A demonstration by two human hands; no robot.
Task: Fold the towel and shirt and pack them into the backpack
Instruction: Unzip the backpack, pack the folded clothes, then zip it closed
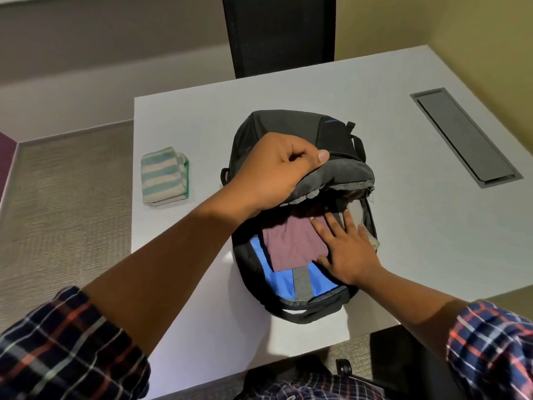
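The black backpack [331, 137] lies flat on the white table [418, 226], its main compartment open toward the near side. The left hand [274, 171] grips the raised front flap [343, 177], fingers curled under its grey padded edge and thumb laid along the top. It seems to hold the flap up and toward the far side so the mouth gapes wide enough for the other hand to work inside.

The folded maroon shirt [291, 243] lies inside the compartment on the blue lining [284, 280], with a grey elastic strap [302, 282] showing at its near edge. The right hand [346, 249] is open and holds nothing. It rests palm down on the right part of the shirt, fingers straight and spread, pointing to the far left. This looks like pressing the fabric flat and seating it low, which would leave room on top.

The folded green-and-white striped towel [163, 179] sits on the table to the left of the backpack, well apart from it and not yet packed. It is probably parked there within easy reach.

The left forearm runs diagonally from near left to the flap, the wrist bent down over it. The right forearm comes in from near right, low over the backpack's near rim. Both plaid sleeves are pushed back from the wrists
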